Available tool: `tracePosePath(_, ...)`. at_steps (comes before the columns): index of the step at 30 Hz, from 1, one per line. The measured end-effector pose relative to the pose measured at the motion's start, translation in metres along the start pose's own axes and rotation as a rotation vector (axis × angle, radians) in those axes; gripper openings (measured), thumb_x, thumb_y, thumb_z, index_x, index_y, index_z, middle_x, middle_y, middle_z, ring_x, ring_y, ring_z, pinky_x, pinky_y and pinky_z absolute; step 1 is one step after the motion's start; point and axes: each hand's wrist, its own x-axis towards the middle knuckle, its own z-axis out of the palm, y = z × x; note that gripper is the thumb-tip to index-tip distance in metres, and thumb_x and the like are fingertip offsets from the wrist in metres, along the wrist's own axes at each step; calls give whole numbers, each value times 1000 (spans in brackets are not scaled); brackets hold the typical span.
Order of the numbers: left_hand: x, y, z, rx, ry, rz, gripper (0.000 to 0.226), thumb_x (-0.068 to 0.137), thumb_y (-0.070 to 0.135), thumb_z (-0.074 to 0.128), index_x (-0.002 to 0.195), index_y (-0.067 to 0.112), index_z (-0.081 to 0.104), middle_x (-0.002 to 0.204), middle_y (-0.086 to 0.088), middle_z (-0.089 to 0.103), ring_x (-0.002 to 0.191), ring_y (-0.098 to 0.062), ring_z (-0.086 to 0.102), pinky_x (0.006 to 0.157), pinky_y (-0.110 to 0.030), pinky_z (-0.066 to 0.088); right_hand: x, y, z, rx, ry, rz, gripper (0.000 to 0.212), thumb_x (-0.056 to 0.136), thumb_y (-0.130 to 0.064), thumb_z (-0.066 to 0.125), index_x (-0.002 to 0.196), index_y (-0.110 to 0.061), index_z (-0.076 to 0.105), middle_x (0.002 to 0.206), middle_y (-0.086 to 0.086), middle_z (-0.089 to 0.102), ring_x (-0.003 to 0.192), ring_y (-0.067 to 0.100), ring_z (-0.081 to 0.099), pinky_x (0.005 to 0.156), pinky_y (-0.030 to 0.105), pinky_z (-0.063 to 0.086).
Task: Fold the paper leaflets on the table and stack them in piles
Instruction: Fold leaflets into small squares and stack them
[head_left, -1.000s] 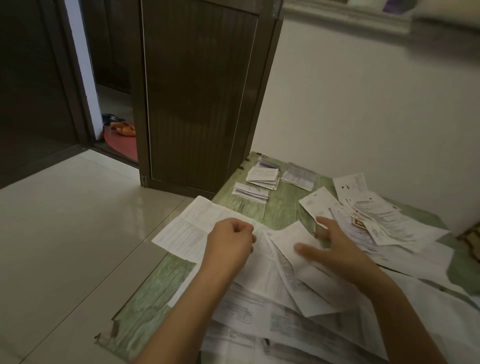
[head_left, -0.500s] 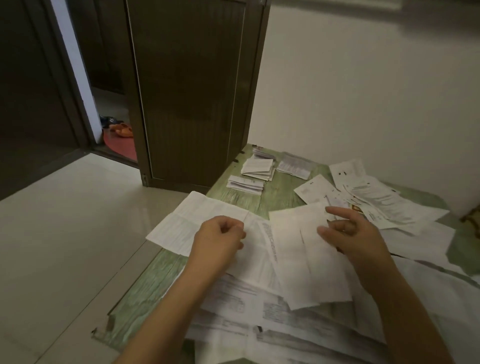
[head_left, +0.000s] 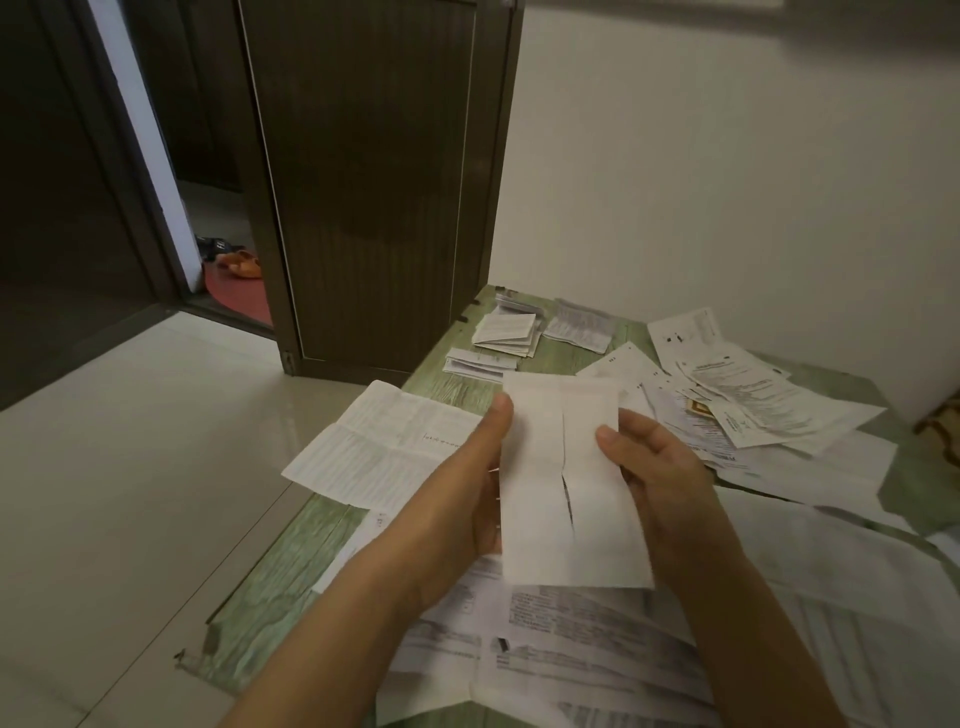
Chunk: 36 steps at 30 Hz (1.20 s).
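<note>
Leaflet (head_left: 566, 483) mid-frame, held up off the counter (head_left: 270, 597) and upright, blank side to camera, two flaps meeting at a centre seam, so it looks part-folded, not finished. Left hand (head_left: 462, 499) grips its left edge, thumb on the front near the top corner, fingers hidden behind. Right hand (head_left: 665, 467) pinches the right edge, thumb on the front. Done so far: three small folded piles (head_left: 506, 335) at upper centre of the counter, near its far corner. Left to do: a lot. One open sheet (head_left: 384, 447) lies left of the hands, a loose heap (head_left: 753, 405) sits at right, and more flat sheets (head_left: 571, 639) are spread under the forearms at the bottom. Judged early to mid task. Edges: the counter's left edge runs diagonally from lower left to upper centre, and the open sheet overhangs it above the floor (head_left: 130, 467), so it could slip off. The lower-left corner looks chipped. Room: a bare green strip between the hands and the piles gives a clear path forward. Door (head_left: 374, 182) stands just beyond the far corner, wall (head_left: 727, 182) close behind the right side. Open floor to the left.
</note>
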Motion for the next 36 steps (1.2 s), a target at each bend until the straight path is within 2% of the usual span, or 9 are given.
tracePosePath(3,-2,-6,2,120,77,59,28,81,30,66,105,16,66,91,-4,74,86,-22,71,81,-40,57,1,3,3,103,-37,-3,32,82,-10,59,114,-8,58,108,12,69,97,28,68,79,41,57)
tracePosePath(6,2,-13,0,110,255,45,17,84,3,64,97,14,68,78,1,74,69,-15,71,57,-25,56,1,7,6,89,-164,17,46,75,-18,61,120,-8,57,114,14,67,105,31,64,89,46,51)
tracePosePath(10,6,-10,-3,52,311,40,22,88,-3,53,98,9,67,90,-9,72,81,-24,66,67,-31,55,-5,7,9,-20,-255,13,26,85,2,50,100,-10,67,99,8,72,92,22,68,77,35,54)
tracePosePath(13,5,-5,-3,-46,319,54,20,90,5,51,93,11,71,99,-13,69,90,-26,65,78,-35,54,-7,7,14,-53,-238,-2,48,86,13,43,55,-13,70,93,4,72,93,23,65,72,28,53)
tracePosePath(15,3,-3,-4,-185,302,9,25,96,21,48,90,8,67,87,-13,72,75,-24,69,63,-31,57,-8,9,16,-77,-246,-31,53,84,20,42,46,-10,66,100,5,70,96,22,66,68,23,54)
tracePosePath(19,1,1,-6,-324,232,-77,43,94,45,44,98,6,60,88,-18,72,76,-30,71,57,-36,56,-10,11,18,-234,-241,-140,51,81,22,45,51,-11,70,107,-2,67,91,6,67,66,20,55)
tracePosePath(25,0,-2,-7,-203,286,40,13,90,3,55,100,3,64,79,-12,74,62,-19,71,47,-24,54,-11,10,21,-185,-209,-50,36,96,-4,40,106,-24,67,103,0,72,93,16,69,76,27,57)
tracePosePath(31,3,-4,-9,-249,323,168,11,92,10,54,91,8,64,73,-7,73,63,-18,70,51,-26,55,-14,15,23,-440,-131,-202,24,96,-27,45,114,-29,61,111,-1,65,92,8,66,72,20,54)
tracePosePath(36,7,-6,-5,-222,302,245,17,93,13,53,101,6,66,85,-12,72,75,-21,69,61,-30,55,-19,15,30,-389,-327,-125,31,88,-38,58,119,-32,55,117,-8,62,98,-1,63,76,14,51)
